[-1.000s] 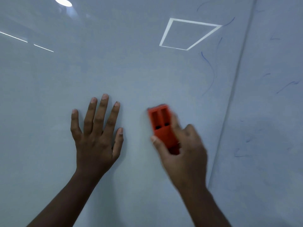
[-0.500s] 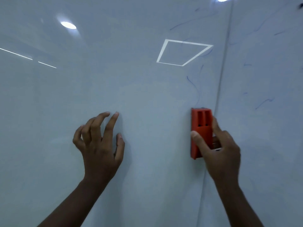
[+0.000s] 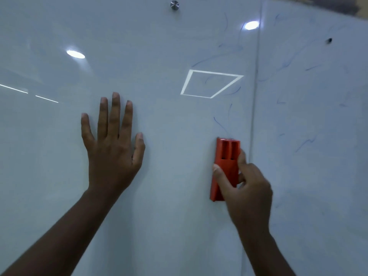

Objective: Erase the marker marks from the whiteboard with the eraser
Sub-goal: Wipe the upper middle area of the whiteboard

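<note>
Gripping the orange eraser (image 3: 226,168) in my right hand (image 3: 245,188), left hand (image 3: 111,146) flat and empty, I should press evenly toward the blue streaks (image 3: 221,124) at twelve o'clock.

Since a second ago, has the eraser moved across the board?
Yes. The orange eraser has moved right, from mid-panel to just left of the vertical panel seam, held by the right hand.

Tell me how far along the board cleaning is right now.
Done: the whiteboard around the flat left hand shows no marks. In hand: the right hand presses the orange eraser just below a blue squiggle. Left: faint blue strokes above it and across the right panel.
</note>
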The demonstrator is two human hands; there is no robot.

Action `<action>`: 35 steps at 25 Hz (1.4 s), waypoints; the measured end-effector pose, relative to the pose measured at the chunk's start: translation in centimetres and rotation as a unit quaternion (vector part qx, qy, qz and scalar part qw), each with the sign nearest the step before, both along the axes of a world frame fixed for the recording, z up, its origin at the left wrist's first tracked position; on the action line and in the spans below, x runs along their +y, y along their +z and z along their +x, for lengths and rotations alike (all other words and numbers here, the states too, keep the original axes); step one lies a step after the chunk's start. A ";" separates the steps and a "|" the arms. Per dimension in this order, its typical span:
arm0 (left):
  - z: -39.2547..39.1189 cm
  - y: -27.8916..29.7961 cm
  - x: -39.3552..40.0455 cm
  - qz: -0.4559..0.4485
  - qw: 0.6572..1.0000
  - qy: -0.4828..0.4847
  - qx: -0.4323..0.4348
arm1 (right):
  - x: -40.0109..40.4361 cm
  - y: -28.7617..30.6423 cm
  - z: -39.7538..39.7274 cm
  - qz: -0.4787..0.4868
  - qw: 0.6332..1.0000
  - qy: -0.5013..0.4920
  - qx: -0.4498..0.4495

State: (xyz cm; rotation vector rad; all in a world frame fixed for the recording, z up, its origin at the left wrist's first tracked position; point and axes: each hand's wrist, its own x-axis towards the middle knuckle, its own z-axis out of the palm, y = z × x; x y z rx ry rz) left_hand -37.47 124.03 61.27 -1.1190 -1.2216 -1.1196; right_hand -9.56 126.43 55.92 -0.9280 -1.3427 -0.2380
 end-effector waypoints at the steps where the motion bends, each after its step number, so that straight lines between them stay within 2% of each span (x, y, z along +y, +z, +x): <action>1: 0.1 -0.3 0.2 -0.002 1.000 0.004 0.002 | -0.3 0.1 -1.1 0.019 0.999 -0.002 -0.035; 6: -0.1 -0.2 0.1 -0.014 1.000 0.005 0.005 | -1.3 -1.5 -5.5 0.074 0.976 0.020 -0.204; 9: -0.1 -0.4 0.2 -0.015 1.000 -0.001 0.010 | -1.2 -0.8 -5.3 0.102 0.968 -0.007 -0.229; 13: -0.2 -0.3 0.1 -0.001 1.000 -0.006 0.016 | 0.3 3.0 -1.4 0.083 0.986 -0.051 -0.138; 17: 0.0 -0.4 0.2 0.005 1.000 0.009 0.014 | 1.8 4.8 3.9 0.037 0.998 -0.044 -0.022; 25: 0.1 -0.6 0.3 -0.002 1.000 0.018 0.009 | 1.9 7.8 2.8 0.048 0.998 -0.039 -0.007; 29: 0.2 -0.5 0.4 0.000 1.000 0.018 0.010 | 0.3 8.7 -2.3 0.082 0.990 -0.034 -0.107; 33: 0.1 -0.5 0.4 -0.003 1.000 0.020 0.016 | -1.0 6.6 -5.8 0.112 0.963 -0.033 -0.243; 35: 0.0 -0.4 0.3 -0.003 1.000 0.023 0.016 | -1.1 6.1 -5.9 0.128 0.957 -0.040 -0.259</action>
